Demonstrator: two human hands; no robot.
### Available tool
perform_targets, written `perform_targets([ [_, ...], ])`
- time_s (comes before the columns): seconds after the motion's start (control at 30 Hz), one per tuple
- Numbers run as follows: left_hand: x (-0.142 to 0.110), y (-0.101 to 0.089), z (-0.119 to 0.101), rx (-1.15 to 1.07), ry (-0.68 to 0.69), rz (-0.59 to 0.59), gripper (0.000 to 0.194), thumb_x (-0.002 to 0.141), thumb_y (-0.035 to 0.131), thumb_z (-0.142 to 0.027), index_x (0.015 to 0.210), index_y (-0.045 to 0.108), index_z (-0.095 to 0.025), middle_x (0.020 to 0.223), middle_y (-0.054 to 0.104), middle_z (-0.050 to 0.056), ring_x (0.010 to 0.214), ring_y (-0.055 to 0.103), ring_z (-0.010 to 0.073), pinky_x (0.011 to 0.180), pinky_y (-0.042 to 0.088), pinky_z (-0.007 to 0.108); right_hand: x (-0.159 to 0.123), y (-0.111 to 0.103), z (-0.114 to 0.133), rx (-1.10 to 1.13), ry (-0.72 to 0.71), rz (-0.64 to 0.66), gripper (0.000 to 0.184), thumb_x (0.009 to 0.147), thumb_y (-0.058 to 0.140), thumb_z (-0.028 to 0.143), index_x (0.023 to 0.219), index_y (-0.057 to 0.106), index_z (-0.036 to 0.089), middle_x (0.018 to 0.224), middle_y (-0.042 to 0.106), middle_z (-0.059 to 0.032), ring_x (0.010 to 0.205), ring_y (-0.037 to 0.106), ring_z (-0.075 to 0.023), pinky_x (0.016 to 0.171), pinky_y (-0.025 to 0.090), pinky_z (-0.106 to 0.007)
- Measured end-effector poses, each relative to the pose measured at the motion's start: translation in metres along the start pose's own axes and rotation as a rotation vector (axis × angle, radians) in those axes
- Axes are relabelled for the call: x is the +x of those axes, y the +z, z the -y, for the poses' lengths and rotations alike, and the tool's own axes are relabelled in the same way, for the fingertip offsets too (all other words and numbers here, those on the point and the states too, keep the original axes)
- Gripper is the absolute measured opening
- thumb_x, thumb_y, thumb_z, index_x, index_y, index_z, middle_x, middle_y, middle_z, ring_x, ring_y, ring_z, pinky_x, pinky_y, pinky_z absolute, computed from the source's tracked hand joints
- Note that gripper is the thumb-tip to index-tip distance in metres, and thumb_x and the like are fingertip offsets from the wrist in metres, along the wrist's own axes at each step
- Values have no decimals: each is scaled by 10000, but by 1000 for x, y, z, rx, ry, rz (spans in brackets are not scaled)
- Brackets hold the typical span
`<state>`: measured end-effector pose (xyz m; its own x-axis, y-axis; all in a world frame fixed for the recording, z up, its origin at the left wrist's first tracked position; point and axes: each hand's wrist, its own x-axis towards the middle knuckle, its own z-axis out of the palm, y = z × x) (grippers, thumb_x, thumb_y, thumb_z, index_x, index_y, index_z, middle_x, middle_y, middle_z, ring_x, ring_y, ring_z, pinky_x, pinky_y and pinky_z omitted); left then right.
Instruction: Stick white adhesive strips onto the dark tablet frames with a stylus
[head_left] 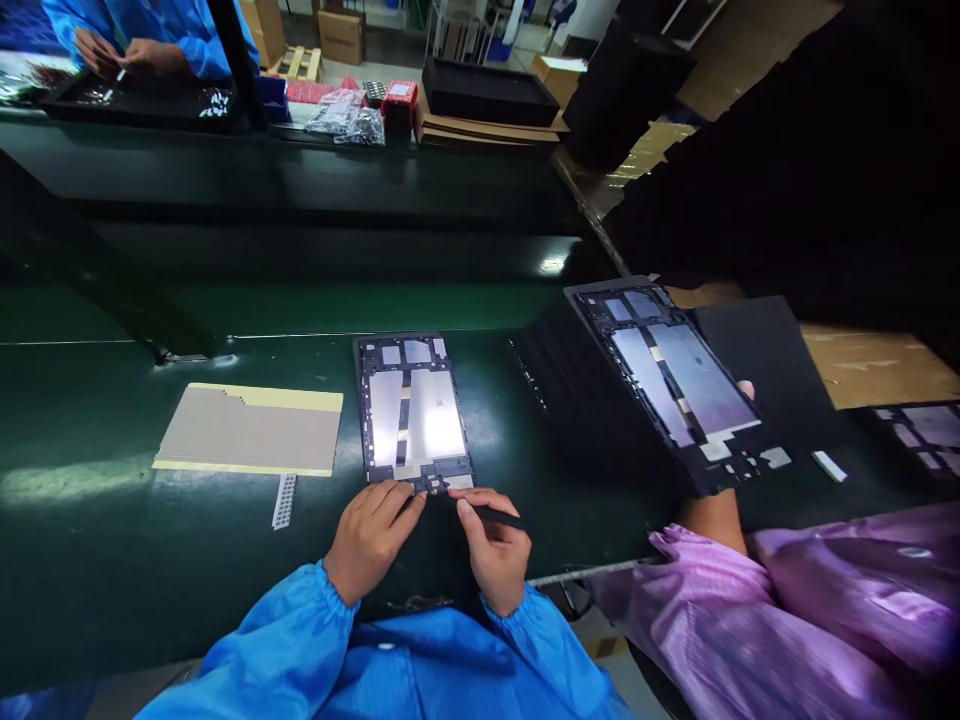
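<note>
A dark tablet frame [411, 410] with silvery panels lies flat on the green belt in front of me. My left hand [369, 535] rests at its near edge, fingers curled, fingertips touching the frame's lower rim. My right hand [491, 545] is closed around a thin black pen-like tool [495, 517], its tip near the frame's bottom right corner. Both of my sleeves are blue.
A tan sheet of strips [251, 428] and a small white strip [284, 500] lie to the left. At right, a person in a purple sleeve [720, 610] holds another tablet frame [664, 375] tilted. Across the belt, a person in blue [131, 50] works over a black tray. Boxes and trays stand beyond.
</note>
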<state>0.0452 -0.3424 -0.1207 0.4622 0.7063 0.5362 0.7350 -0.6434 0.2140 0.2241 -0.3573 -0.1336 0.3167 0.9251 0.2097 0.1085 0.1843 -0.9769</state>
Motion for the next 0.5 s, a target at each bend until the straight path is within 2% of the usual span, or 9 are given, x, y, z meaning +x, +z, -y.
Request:
perform_targets([
  [0.5,-2,1,4,-43,-16,2,177,970,540,-115,1015,708,-147,953,740,82,921,687,204,794,557,317,-4,0,-6,4,43,107,40,883,696,181,886,695,221,877,780,-53,839,759,-211,815,618,-379],
])
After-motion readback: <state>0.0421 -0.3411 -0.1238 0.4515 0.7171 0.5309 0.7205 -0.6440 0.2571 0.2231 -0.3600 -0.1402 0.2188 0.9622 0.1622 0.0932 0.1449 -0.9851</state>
